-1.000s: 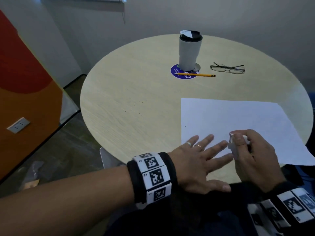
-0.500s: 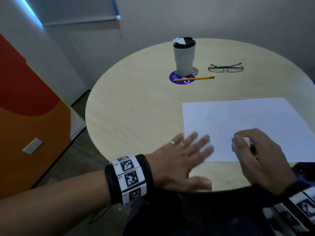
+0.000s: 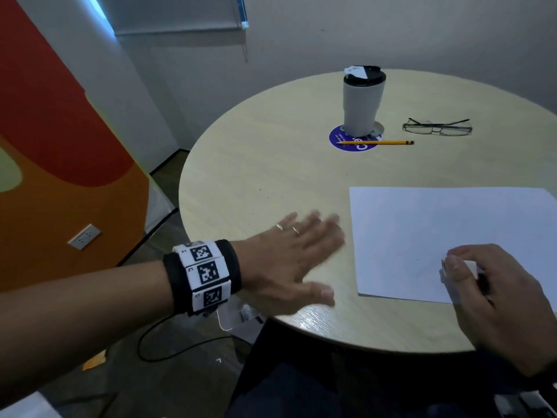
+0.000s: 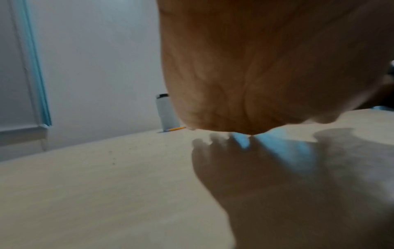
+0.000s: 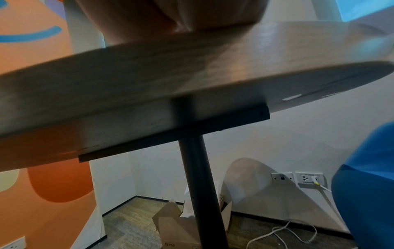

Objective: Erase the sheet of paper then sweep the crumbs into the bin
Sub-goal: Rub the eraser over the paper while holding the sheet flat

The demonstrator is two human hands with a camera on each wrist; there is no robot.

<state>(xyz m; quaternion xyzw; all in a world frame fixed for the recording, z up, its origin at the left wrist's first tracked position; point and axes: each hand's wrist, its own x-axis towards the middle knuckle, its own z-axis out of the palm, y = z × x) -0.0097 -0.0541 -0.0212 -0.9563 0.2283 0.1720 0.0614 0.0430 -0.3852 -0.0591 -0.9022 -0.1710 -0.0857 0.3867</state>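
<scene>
Your right hand (image 3: 494, 294) pinches a white eraser (image 3: 470, 264) over the near edge of the sheet of paper (image 3: 446, 233), which lies on the right of the desk (image 3: 271, 164); your left hand (image 3: 289, 254), grip released with fingers spread, hovers flat just left of the sheet, near dark crumbs (image 3: 272, 195)

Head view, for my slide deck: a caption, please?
Left hand flat on table beside paper; right hand pinches eraser.
</scene>
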